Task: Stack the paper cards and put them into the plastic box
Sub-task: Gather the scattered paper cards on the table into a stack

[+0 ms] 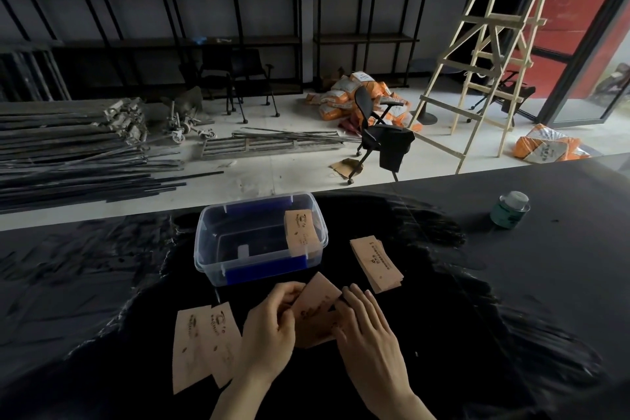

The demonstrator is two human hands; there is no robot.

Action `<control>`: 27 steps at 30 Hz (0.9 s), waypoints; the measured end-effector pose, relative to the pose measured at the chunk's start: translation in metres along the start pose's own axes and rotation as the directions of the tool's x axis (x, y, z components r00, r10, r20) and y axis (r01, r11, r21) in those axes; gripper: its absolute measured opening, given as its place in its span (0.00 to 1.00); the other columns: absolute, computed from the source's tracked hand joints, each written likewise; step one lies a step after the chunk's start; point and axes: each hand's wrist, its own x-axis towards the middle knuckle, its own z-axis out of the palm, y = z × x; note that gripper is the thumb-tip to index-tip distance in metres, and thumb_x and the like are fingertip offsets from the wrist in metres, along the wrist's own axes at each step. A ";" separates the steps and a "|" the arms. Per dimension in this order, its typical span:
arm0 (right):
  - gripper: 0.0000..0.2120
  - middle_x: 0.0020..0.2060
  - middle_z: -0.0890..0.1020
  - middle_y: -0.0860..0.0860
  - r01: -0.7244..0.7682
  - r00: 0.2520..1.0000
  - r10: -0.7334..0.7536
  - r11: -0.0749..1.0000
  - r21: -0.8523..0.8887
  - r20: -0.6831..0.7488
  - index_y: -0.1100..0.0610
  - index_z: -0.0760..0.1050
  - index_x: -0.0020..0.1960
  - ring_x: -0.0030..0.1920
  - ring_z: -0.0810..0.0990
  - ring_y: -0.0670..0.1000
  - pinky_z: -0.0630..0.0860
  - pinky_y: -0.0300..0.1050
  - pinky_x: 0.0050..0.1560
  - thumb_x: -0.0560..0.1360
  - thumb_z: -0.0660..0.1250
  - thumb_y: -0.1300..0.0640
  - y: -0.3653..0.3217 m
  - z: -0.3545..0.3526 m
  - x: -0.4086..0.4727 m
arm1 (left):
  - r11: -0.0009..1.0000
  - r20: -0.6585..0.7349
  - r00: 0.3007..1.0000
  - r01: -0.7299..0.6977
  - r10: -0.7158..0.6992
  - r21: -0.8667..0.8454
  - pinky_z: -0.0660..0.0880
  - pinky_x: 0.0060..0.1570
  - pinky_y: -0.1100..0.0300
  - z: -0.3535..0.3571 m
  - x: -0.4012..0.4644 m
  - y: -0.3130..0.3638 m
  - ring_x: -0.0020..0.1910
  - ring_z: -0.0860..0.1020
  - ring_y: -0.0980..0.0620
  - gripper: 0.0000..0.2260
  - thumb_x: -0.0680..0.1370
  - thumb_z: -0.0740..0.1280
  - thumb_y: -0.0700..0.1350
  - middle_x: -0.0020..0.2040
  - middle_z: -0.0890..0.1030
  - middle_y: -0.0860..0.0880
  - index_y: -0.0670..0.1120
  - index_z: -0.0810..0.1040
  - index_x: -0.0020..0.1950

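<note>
A clear plastic box (218,251) with blue clips stands open on the black table ahead of me. One tan paper card (301,232) leans inside it against the right wall. My left hand (269,327) and my right hand (366,327) both grip a small bundle of tan cards (315,310) between them, just in front of the box. Two more cards (201,348) lie overlapping on the table to the left of my left hand. A short stack of cards (375,262) lies to the right of the box.
A small teal jar (509,210) with a pale lid stands far right on the table (511,283). Beyond the table's far edge the floor holds metal bars, office chairs, orange sacks and a wooden ladder.
</note>
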 end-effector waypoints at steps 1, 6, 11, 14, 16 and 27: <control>0.22 0.69 0.78 0.59 -0.036 0.999 0.036 0.999 0.010 -0.029 0.61 0.71 0.68 0.73 0.73 0.59 0.56 0.52 0.76 0.78 0.61 0.52 -0.002 -0.001 0.000 | 1.000 0.036 0.999 -0.016 0.016 -0.002 0.81 0.53 0.68 0.000 0.000 0.003 0.58 0.81 0.62 0.21 0.81 0.64 0.37 0.56 0.82 0.61 0.66 0.75 0.57; 0.39 0.69 0.79 0.57 -0.181 0.982 0.187 0.971 0.156 -0.025 0.59 0.67 0.71 0.73 0.66 0.52 0.68 0.46 0.72 0.66 0.83 0.56 -0.008 -0.007 0.004 | 0.992 0.163 0.986 -0.041 0.021 0.117 0.79 0.65 0.57 0.008 -0.009 0.001 0.62 0.80 0.61 0.28 0.79 0.70 0.41 0.60 0.79 0.66 0.69 0.65 0.68; 0.48 0.78 0.64 0.61 -0.152 0.986 0.164 0.962 0.225 -0.037 0.55 0.58 0.79 0.75 0.69 0.60 0.79 0.54 0.64 0.67 0.82 0.56 -0.005 -0.012 0.002 | 0.975 0.199 0.979 -0.089 0.048 0.204 0.74 0.70 0.59 0.011 -0.008 0.003 0.66 0.75 0.63 0.29 0.82 0.66 0.44 0.68 0.75 0.63 0.72 0.59 0.72; 0.48 0.78 0.66 0.62 0.024 0.997 -0.020 0.998 0.063 -0.068 0.57 0.57 0.81 0.79 0.60 0.60 0.69 0.60 0.74 0.69 0.80 0.55 -0.001 -0.017 0.011 | 0.940 0.257 0.964 -0.143 0.063 0.308 0.72 0.70 0.59 0.013 -0.005 0.007 0.64 0.74 0.61 0.23 0.82 0.63 0.43 0.63 0.74 0.58 0.62 0.67 0.74; 0.40 0.78 0.66 0.60 0.119 0.991 -0.120 0.992 -0.036 -0.053 0.57 0.60 0.80 0.80 0.60 0.60 0.59 0.60 0.76 0.73 0.74 0.53 0.001 -0.017 0.015 | 0.911 0.308 0.949 -0.188 0.072 0.367 0.71 0.72 0.55 0.018 -0.001 0.010 0.66 0.72 0.58 0.20 0.82 0.63 0.41 0.65 0.74 0.57 0.59 0.72 0.71; 0.34 0.68 0.80 0.58 0.093 0.993 -0.086 0.991 -0.096 0.077 0.62 0.66 0.76 0.72 0.74 0.60 0.60 0.58 0.76 0.76 0.70 0.49 -0.002 -0.004 0.013 | 0.990 0.082 0.990 0.121 -0.116 -0.066 0.78 0.53 0.69 0.038 -0.019 0.003 0.58 0.79 0.59 0.22 0.78 0.69 0.33 0.59 0.77 0.55 0.60 0.67 0.55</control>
